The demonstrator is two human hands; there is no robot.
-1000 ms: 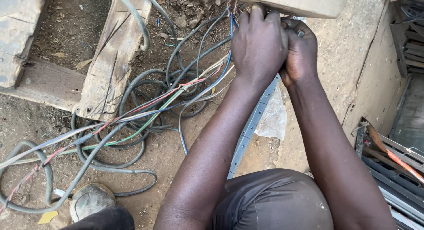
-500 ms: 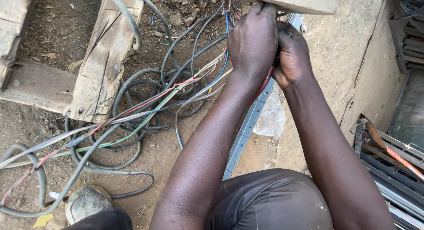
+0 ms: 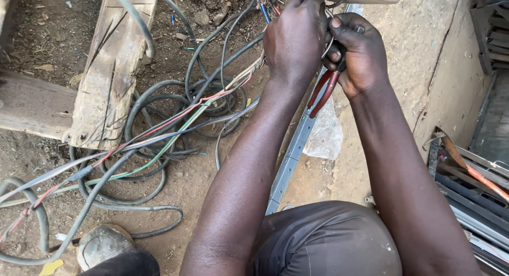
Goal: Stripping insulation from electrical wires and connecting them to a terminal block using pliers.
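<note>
An outdoor, makeshift electrical repair yard is showing here: bare dirt ground (image 3: pixel 47 32) strewn with pebbles is lying underfoot, grey cables (image 3: pixel 138 164) and thin red and green wires (image 3: pixel 175 117) are sprawling in loose coils across it, weathered wooden planks (image 3: pixel 111 69) are lying beside them, a rough concrete slab (image 3: pixel 424 58) is running alongside, and metal strips (image 3: pixel 472 186) are stacking up at the right edge

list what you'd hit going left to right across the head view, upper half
wooden beam → loose grey cables → left hand → red-handled pliers → right hand → concrete slab → stacked metal strips
</note>
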